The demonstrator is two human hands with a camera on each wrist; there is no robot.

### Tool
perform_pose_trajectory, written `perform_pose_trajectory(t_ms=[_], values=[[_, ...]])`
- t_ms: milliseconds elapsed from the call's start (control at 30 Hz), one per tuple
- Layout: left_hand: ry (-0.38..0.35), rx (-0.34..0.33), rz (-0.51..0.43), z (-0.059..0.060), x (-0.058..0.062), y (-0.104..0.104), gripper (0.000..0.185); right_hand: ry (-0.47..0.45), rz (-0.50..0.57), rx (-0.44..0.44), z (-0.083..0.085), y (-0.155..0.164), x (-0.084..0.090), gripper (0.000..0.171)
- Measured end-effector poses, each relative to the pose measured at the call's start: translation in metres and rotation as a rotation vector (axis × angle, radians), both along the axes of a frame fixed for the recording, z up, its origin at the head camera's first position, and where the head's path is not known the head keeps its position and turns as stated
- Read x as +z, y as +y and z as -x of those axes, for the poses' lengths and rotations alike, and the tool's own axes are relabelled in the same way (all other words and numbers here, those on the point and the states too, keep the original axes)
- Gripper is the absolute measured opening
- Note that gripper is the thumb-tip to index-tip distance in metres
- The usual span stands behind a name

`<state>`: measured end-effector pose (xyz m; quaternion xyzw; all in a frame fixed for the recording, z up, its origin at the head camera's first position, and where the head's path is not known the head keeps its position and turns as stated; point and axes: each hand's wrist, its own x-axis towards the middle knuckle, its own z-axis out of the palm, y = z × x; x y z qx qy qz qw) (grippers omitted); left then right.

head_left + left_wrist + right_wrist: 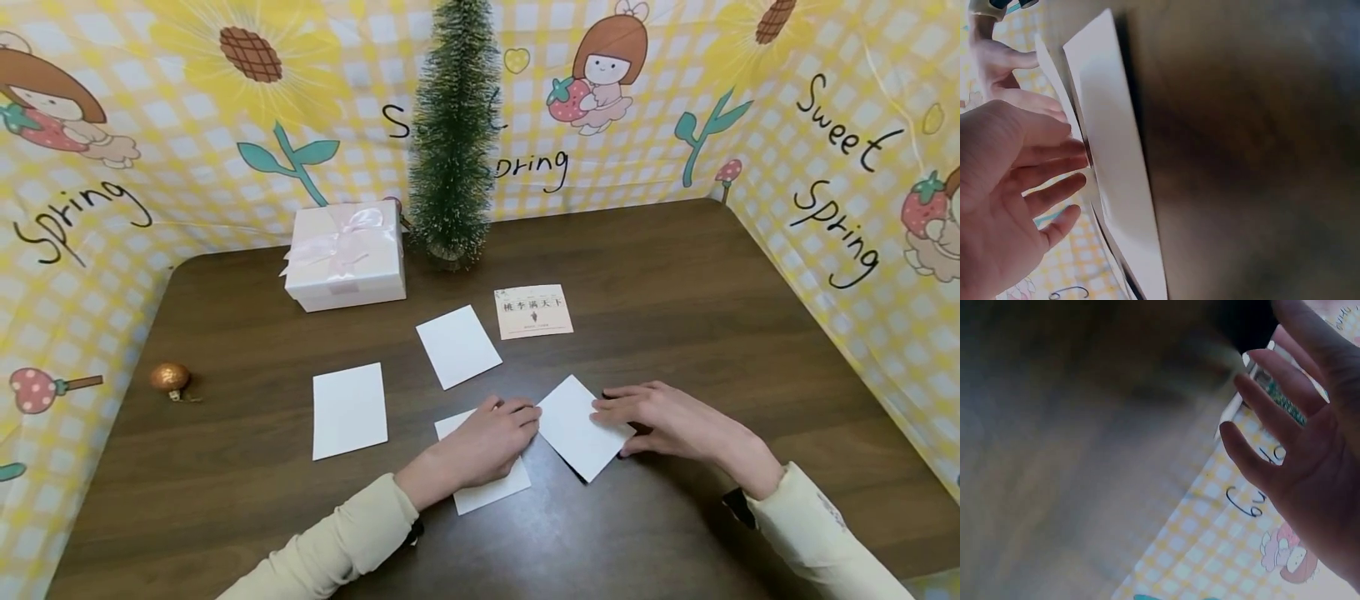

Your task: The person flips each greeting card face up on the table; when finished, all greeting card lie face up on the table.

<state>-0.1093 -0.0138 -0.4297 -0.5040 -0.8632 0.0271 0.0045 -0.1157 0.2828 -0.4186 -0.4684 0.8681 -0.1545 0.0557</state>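
Along the near side of a dark brown wooden table [645,533], a white rectangular paper card [497,490] is partly covered by a person's left hand [480,442], its fingertips brought to the left corner of a diagonally turned white paper card [573,425]; whether that corner is pinched or merely touched cannot be told. Its right corner is held in the right hand's [660,417] grip. Should the two hands be pulled unevenly, the turned card could be creased; the covered one could be dragged by a low left palm. Beyond, a cream card printed with dark characters [534,312] is displayed.
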Motion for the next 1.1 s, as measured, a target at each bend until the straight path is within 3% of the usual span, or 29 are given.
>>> perform_pose_trajectory(t_ms=[167, 333, 467, 567, 667, 800, 900, 1000, 1100], values=[[-0.11, 0.025, -0.124, 0.008, 0.003, -0.001, 0.025, 0.048, 0.184, 0.043, 0.011, 0.001, 0.006, 0.03], [-0.17, 0.103, -0.266, 0.019, 0.006, 0.001, 0.026, 0.196, 0.281, -0.065, 0.02, -0.009, 0.011, 0.022], [-0.176, 0.182, -0.465, 0.028, 0.011, 0.005, 0.021, 0.322, 0.35, -0.127, 0.031, -0.023, 0.016, 0.013], [-0.201, 0.248, -0.613, 0.034, 0.015, 0.007, 0.009, 0.36, 0.387, -0.176, 0.038, -0.034, 0.02, 0.008], [-0.28, 0.323, -0.719, 0.037, 0.018, 0.006, 0.004, 0.273, 0.421, -0.266, 0.042, -0.043, 0.025, 0.008], [-0.42, 0.394, -0.828, 0.04, 0.019, 0.003, 0.012, 0.055, 0.497, -0.398, 0.044, -0.05, 0.026, 0.026], [-0.466, 0.413, -0.869, 0.041, 0.021, 0.001, 0.015, -0.037, 0.542, -0.442, 0.045, -0.053, 0.023, 0.039], [-0.454, 0.412, -0.823, 0.043, 0.026, -0.001, 0.015, -0.041, 0.576, -0.422, 0.047, -0.056, 0.021, 0.047], [-0.431, 0.386, -0.732, 0.045, 0.031, -0.002, 0.013, -0.012, 0.616, -0.37, 0.049, -0.059, 0.022, 0.037]])
